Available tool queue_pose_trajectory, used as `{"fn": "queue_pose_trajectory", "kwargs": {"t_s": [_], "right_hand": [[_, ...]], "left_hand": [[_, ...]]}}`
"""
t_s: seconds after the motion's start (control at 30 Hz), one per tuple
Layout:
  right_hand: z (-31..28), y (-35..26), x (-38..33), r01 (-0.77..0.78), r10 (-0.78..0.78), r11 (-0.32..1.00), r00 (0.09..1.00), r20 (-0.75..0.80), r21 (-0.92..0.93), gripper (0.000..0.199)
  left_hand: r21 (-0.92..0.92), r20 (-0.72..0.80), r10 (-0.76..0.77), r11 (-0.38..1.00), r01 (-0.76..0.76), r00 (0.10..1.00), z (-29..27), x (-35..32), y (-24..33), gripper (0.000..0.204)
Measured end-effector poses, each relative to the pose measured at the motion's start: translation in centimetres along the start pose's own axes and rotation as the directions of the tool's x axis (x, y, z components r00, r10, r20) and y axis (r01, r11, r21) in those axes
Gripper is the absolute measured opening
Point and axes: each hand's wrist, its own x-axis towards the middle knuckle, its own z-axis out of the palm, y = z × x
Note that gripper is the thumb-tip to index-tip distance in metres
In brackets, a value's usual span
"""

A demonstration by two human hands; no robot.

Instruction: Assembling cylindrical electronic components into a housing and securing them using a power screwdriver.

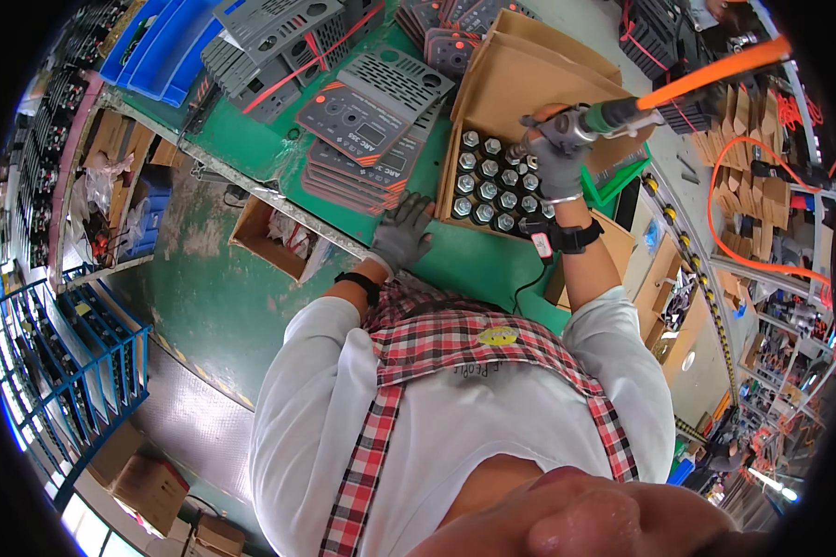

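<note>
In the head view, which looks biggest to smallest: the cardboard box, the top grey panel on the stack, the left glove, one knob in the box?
1. Cardboard box
2. Grey panel
3. Left glove
4. Knob

Fisheye bending makes these apparent sizes only.

Open brown carton [520, 79] on green bench; cardboard boxes [149, 487] on floor.

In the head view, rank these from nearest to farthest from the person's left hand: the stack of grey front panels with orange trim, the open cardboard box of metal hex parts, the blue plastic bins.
1. Stack of grey front panels with orange trim: just above the gloved left hand, nearly touching.
2. Open cardboard box of metal hex parts: close on the right; nearly tied with the panels.
3. Blue plastic bins: far off, upper left.
</note>
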Motion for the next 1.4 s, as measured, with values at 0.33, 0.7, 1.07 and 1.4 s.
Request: {"fn": "queue_pose_trajectory", "kwargs": {"t_s": [0.33, 0.7, 1.07, 1.4], "right_hand": [[0.5, 0.1, 0.0, 0.022, -0.023, 1.0, 0.997, -0.073, -0.007, 0.029], [3.1, 0.5, 1.7, 0.094, -0.095, 0.995, 0.996, -0.006, -0.034, 0.026], [2.8, 1.1, 1.1, -0.018, 0.015, 0.994, 1.0, -0.022, -0.109, 0.033], [5.2, 2.6, 2.4, 0.115, -0.114, 0.993, 0.993, 0.03, -0.016, 0.027]], "left_hand": [[-0.012, 0.003, 0.02, 1.0, -0.02, 1.0, 0.1, 0.1, -0.1, 0.057], [-0.014, 0.02, -0.007, 1.0, 0.007, 1.0, 0.7, -0.1, -0.1, 0.055], [-0.03, -0.024, 0.04, 0.999, -0.041, 0.999, 0.9, -0.4, -0.1, 0.053], [-0.026, -0.004, 0.015, 1.0, -0.015, 1.0, 0.6, -0.1, -0.1, 0.054]]}}
